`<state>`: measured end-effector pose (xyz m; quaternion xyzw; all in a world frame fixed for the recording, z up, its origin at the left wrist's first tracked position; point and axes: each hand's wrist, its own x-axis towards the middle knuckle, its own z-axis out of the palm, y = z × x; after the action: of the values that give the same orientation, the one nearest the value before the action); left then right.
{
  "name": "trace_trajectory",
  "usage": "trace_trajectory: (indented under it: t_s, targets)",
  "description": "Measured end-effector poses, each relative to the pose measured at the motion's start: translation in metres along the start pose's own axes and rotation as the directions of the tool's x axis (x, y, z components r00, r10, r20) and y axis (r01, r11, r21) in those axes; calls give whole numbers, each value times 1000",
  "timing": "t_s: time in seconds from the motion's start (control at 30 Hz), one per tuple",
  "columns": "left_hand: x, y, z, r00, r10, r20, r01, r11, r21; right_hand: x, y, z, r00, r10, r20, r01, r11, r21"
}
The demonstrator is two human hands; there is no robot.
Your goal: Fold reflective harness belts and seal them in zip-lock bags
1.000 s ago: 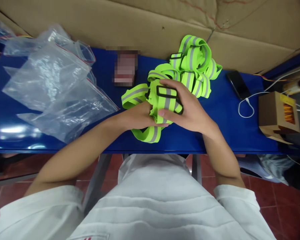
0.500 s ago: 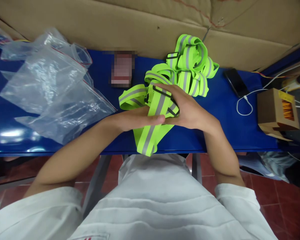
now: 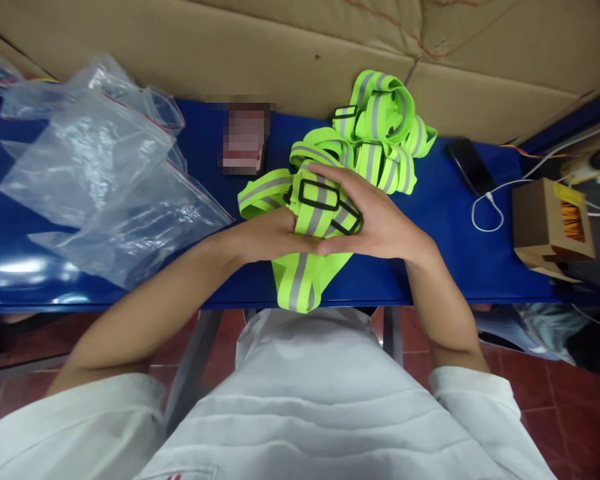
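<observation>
A neon yellow-green reflective strap (image 3: pixel 300 277) with a grey stripe is bunched between my two hands, its folded lower end hanging near the table's front edge. Two black buckles, one a rectangular slider (image 3: pixel 319 195), show on top of the bundle. My left hand (image 3: pixel 273 235) is closed on the strap from the left, most of its fingers hidden beneath. From the right, my right hand (image 3: pixel 375 217) wraps round the same bundle, thumb toward me. More coiled reflective straps (image 3: pixel 384 110) lie just beyond, and a loose loop (image 3: pixel 265 190) rests left of the bundle.
Clear plastic zip bags (image 3: pixel 95 160) are piled on the left of the blue table (image 3: pixel 460 267). A pixelated rectangular item (image 3: pixel 246 139) lies at the back. On the right are a black phone (image 3: pixel 473 167), a white cable (image 3: pixel 500 217) and a cardboard box (image 3: pixel 535 220). Cardboard (image 3: pixel 280 50) lines the back.
The rectangular buckle has come into fuller view on top of the bundle. My left thumb has slid down off the strap's upper face, and the hanging end has shifted slightly right.
</observation>
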<state>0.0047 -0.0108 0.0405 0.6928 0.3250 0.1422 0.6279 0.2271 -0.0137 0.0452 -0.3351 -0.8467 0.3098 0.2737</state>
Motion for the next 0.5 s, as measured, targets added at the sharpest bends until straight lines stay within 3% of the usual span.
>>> trace_trajectory:
  t_s: [0.13, 0.3, 0.4, 0.5]
  targets:
    - [2, -7, -1, 996, 83, 18, -84, 996, 42, -1, 2, 2, 999, -27, 26, 27, 1000, 13]
    - [3, -11, 0, 998, 40, -42, -39, 999, 28, 1, 2, 6, 999, -4, -39, 4, 1000, -9]
    - [3, -9, 6, 995, 10, -100, -21, 994, -111, 3, 0, 7, 995, 19, -99, -20, 1000, -6]
    - [4, -6, 14, 995, -74, -67, 50, 951, -306, 4, -1, 7, 992, 64, -110, -62, 998, 22]
